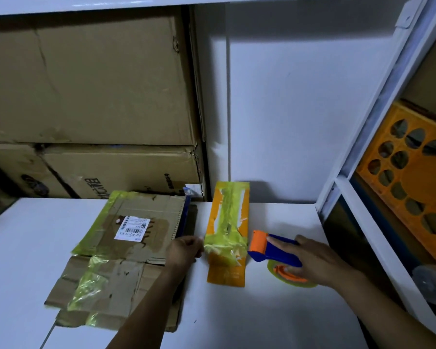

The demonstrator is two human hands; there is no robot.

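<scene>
An orange flattened box (225, 270) with yellow-green tape down its middle lies on the white table (28, 248). My left hand (184, 250) pinches its left edge about halfway along. To its right, my right hand (317, 260) grips a blue tape dispenser (275, 250) with an orange roller at its front and a yellowish tape roll beneath. The roller sits close beside the box's right edge. A stack of flattened brown cartons (126, 253) with tape strips and a white shipping label lies left of the box, under my left forearm.
Large brown cardboard boxes (91, 96) are stacked at the back left. A white wall panel (300, 109) stands behind the table. A white shelf frame (368, 137) rises at the right, with an orange perforated crate (413, 177) behind it.
</scene>
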